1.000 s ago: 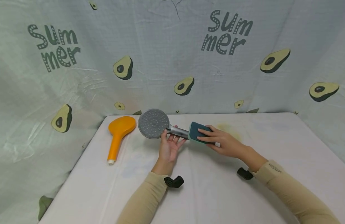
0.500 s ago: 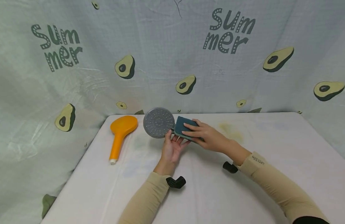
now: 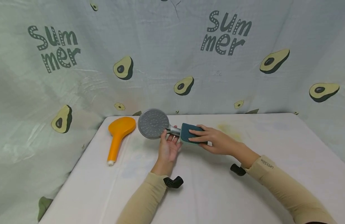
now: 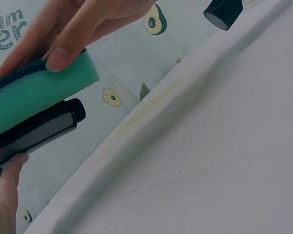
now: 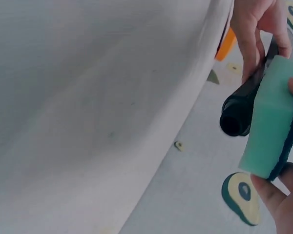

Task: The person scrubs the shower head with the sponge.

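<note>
Above the table, my left hand grips a grey shower head near the neck, its round nozzle face turned up towards the head camera. My right hand holds a sponge against the shower head's handle. The sponge's dark teal scouring side lies under the right fingers. In the right wrist view, the green foam side of the sponge faces the dark handle, whose hollow end shows. From the left wrist, the handle runs just below the foam. The sponge hides part of the handle in the head view.
An orange paddle-shaped thing with a white tip, like a second shower head lying face down, rests at the table's left. A white cloth covers the table. Behind stands a curtain printed with avocados and lettering.
The right hand slid the sponge left along the handle up to the neck, then drew it part of the way back right. The left hand keeps its grip on the shower head.
</note>
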Available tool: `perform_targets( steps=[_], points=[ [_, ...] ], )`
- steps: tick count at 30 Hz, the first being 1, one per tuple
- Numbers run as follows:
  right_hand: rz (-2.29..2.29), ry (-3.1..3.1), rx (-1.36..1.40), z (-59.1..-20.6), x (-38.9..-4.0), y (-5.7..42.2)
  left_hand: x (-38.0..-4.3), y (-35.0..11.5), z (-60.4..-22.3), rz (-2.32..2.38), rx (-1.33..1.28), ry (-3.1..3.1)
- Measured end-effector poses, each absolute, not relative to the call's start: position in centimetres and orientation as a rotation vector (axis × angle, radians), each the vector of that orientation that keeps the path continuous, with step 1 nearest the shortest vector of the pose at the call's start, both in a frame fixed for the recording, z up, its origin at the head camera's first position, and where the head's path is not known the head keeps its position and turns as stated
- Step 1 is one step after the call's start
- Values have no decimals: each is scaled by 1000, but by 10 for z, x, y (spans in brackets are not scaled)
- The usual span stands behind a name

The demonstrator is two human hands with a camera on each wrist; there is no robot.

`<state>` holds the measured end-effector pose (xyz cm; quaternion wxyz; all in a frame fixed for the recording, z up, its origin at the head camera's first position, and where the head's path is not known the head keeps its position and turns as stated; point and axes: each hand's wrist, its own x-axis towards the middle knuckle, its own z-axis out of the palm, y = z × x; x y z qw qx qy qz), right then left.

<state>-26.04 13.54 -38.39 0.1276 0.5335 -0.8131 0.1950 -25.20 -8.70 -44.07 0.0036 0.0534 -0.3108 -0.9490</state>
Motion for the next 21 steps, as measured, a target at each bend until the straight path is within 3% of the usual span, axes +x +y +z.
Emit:
perform_targets(
  steps=[10, 21],
  points=[
    [529, -2340, 1527, -378, -271, 99, -245, -84, -443, -3029, 116, -941],
    [597, -2474, 1392, -384, -264, 137, -257, -91, -438, -2957, 281, -817]
  ],
)
